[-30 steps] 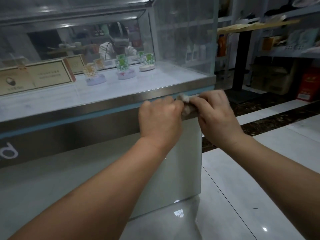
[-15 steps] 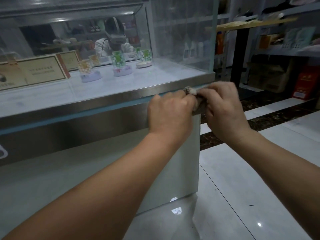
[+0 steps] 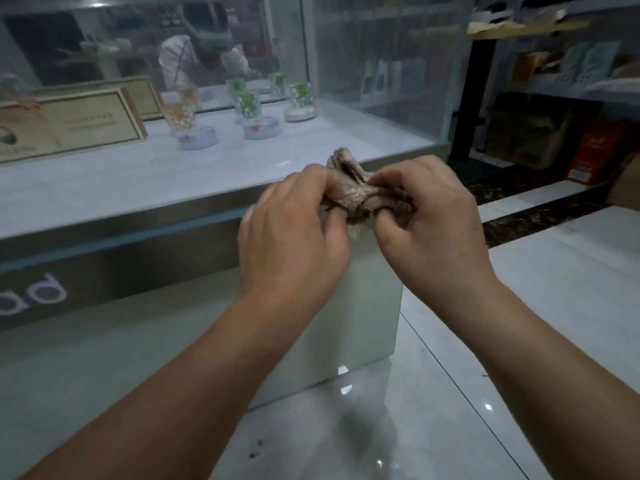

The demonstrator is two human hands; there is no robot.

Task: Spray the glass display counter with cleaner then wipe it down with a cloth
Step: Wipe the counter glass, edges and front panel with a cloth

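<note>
Left hand (image 3: 294, 237): centre of the frame, knuckles towards me, fingers curled and pinching the left end of the cloth (image 3: 360, 195).
Right hand (image 3: 429, 230): just right of the left one, fingers and thumb curled round the cloth's right end, so both hands have a firm hold on it.
Cloth: brownish-grey and crumpled, bunched tight between the two hands, with one fold sticking up above the knuckles. It sits mid-frame, in front of the counter's right front corner. I cannot tell whether it touches the counter.
Counter (image 3: 349, 341): fills the left half of the frame, with a glass case on top and a pale panel below.
Steel band (image 3: 138, 244): runs along the counter's front edge under the glass, with a blue stripe along it and white letters at the far left.
Cups (image 3: 251, 109): three patterned ones on round bases, inside the case in the upper middle.
Sign (image 3: 69, 129): beige and framed, inside the case at upper left, beside the cups.
Reflection (image 3: 204, 60): a person in a white top, in the back glass at the top.
Floor (image 3: 571, 289): glossy pale tiles at lower right, with a dark strip further back.
Shelves (image 3: 571, 84): upper right, stacked with dim goods.
Red box (image 3: 595, 150): below the shelves.
</note>
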